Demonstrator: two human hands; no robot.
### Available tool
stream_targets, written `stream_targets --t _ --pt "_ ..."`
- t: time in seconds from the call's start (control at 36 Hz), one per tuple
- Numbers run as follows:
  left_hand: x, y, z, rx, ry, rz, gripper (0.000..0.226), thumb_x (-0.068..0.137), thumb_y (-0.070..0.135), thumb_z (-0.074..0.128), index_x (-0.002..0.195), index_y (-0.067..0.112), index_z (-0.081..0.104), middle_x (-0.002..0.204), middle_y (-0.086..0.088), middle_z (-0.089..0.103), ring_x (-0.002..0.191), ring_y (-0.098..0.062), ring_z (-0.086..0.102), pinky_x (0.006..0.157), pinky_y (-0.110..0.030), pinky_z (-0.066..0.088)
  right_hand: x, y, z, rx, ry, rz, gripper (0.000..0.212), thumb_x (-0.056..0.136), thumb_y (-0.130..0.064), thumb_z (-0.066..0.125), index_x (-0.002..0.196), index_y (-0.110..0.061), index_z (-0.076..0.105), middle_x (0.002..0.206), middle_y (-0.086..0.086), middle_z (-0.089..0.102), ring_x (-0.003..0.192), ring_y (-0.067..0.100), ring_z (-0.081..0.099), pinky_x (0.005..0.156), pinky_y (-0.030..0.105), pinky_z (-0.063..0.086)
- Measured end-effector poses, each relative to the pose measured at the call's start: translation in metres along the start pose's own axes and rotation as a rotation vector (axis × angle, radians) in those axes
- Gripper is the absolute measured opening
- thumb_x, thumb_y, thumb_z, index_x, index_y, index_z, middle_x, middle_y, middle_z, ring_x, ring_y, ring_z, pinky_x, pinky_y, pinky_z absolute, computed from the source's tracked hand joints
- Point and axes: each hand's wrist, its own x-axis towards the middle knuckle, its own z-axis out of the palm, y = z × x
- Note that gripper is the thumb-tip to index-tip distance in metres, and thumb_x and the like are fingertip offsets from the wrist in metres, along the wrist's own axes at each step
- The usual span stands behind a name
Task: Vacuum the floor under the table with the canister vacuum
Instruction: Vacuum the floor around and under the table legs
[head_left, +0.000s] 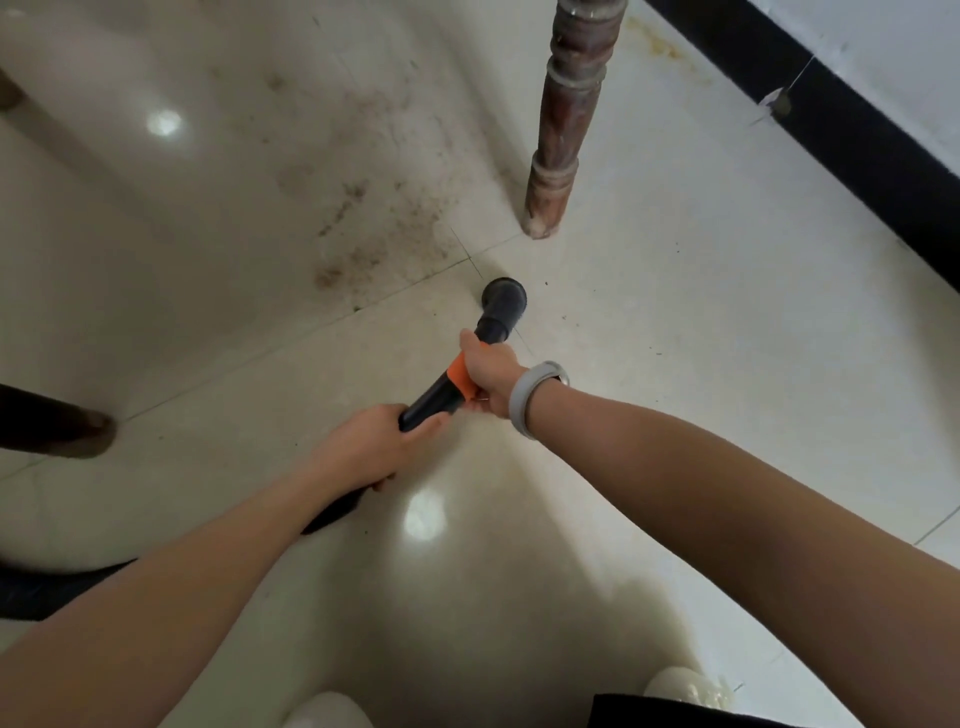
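**A:** so what's each hand doing on the vac?

**B:** right hand (488, 375) has its fingers wrapped tight round the wand (467, 364), right on the orange band (460, 378). Left hand (371, 449) is clamped on the wand too, further back, where the black hose (332, 512) comes out. Both arms stretched out forward. Grey band (530, 397) on the right wrist.

**A:** and the business end?

**B:** nozzle (504, 296) is a round black mouth, pointing down and away, near the foot of the table leg (563, 130), a bit to its left and closer to the person. Can't tell if it's actually touching the floor (701, 312) or just hovering over it.

**A:** where's the mess?

**B:** brown crumbs and grit (363, 218) scattered left of the leg, on the tile beyond the grout line. Nozzle sits just beside the near edge of that patch. A few stray specks right of the nozzle too.

**A:** canister? anything in it?

**B:** not in shot, so no idea. The hose just runs off toward the lower left, well away from the leg.

**A:** anything else around?

**B:** black skirting (831, 135) along the wall right of the leg, another dark furniture foot (78, 431) far left of it, and pale shoes (685, 691) at the bottom edge.
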Motion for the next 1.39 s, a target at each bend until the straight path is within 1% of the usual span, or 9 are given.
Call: stream_targets --t 0.31,0.5,0.61,0.69,0.83,0.94,1.0,1.08,1.39 --pt "0.039 0.077 0.012 -0.015 -0.045 0.138 0.052 0.085 0.071 0.037 0.072 0.022 0.049 0.06 0.001 0.064 0.045 -0.013 0.059 0.063 -0.032 0.056 0.024 -0.021 -0.07 0.065 0.291 -0.07 0.032 0.096 -0.037 0.043 0.108 -0.007 0.043 0.081 0.006 0.051 0.068 0.021 0.053 0.055 0.031 0.045" --pt "0.026 0.041 0.011 -0.128 -0.019 0.09 0.045 0.09 0.063 0.039 0.087 0.021 0.055 0.062 0.0 0.065 0.046 -0.014 0.059 0.06 -0.034 0.055 0.023 -0.017 -0.037 -0.039 0.18 -0.085 0.04 0.095 -0.043 0.044 0.112 -0.007 0.044 0.079 0.006 0.054 0.075 0.024 0.059 0.075 0.039 0.055" --pt "0.007 0.007 0.013 -0.199 0.042 -0.022 0.041 0.09 0.061 0.043 0.09 0.022 0.057 0.056 0.002 0.063 0.042 -0.012 0.057 0.052 -0.03 0.05 0.015 -0.006 0.002 -0.126 0.082 -0.118 0.047 0.094 -0.047 0.044 0.119 -0.007 0.045 0.08 0.006 0.055 0.078 0.027 0.062 0.059 0.034 0.05" --pt "-0.012 -0.01 0.019 -0.21 0.1 -0.079 0.041 0.091 0.061 0.042 0.088 0.022 0.055 0.058 0.002 0.06 0.044 -0.013 0.056 0.052 -0.032 0.05 0.01 0.006 0.024 -0.157 -0.003 -0.127 0.04 0.093 -0.048 0.045 0.107 -0.012 0.049 0.077 0.004 0.056 0.08 0.027 0.063 0.072 0.041 0.054" --pt "-0.048 -0.024 0.045 -0.102 0.116 -0.161 0.043 0.088 0.067 0.039 0.089 0.027 0.053 0.067 0.003 0.064 0.056 -0.016 0.063 0.057 -0.034 0.053 -0.011 0.041 0.028 -0.164 -0.075 -0.102 0.024 0.097 -0.04 0.045 0.083 -0.02 0.043 0.072 0.001 0.052 0.064 0.016 0.054 0.063 0.033 0.05" --pt "-0.054 -0.017 0.053 0.078 0.044 -0.067 0.042 0.089 0.066 0.039 0.091 0.026 0.051 0.069 0.005 0.059 0.058 -0.013 0.057 0.052 -0.028 0.041 -0.019 0.063 0.003 -0.078 -0.051 -0.02 0.031 0.096 -0.042 0.046 0.109 -0.013 0.045 0.084 0.003 0.053 0.078 0.02 0.058 0.079 0.039 0.056" --pt "-0.049 -0.006 0.055 0.182 0.003 0.004 0.043 0.088 0.068 0.038 0.094 0.028 0.051 0.071 0.006 0.057 0.062 -0.012 0.056 0.052 -0.026 0.038 -0.02 0.072 -0.016 -0.018 -0.001 0.017 0.042 0.096 -0.043 0.045 0.12 -0.009 0.04 0.088 0.004 0.052 0.078 0.019 0.057 0.069 0.035 0.056" --pt "-0.044 0.011 0.063 0.26 -0.095 0.105 0.041 0.087 0.071 0.035 0.095 0.033 0.048 0.072 0.008 0.056 0.066 -0.011 0.057 0.055 -0.026 0.041 -0.028 0.088 -0.046 0.067 0.083 0.07 0.039 0.097 -0.041 0.043 0.117 -0.008 0.041 0.084 0.006 0.052 0.069 0.017 0.055 0.051 0.027 0.049" --pt "-0.039 0.054 0.096 0.473 -0.378 0.407 0.053 0.083 0.076 0.036 0.095 0.029 0.057 0.084 0.005 0.064 0.073 -0.013 0.062 0.064 -0.031 0.048 -0.082 0.151 -0.116 0.254 0.299 0.321 0.034 0.1 -0.037 0.036 0.116 -0.007 0.036 0.105 0.013 0.049 0.083 0.027 0.057 0.078 0.043 0.058"
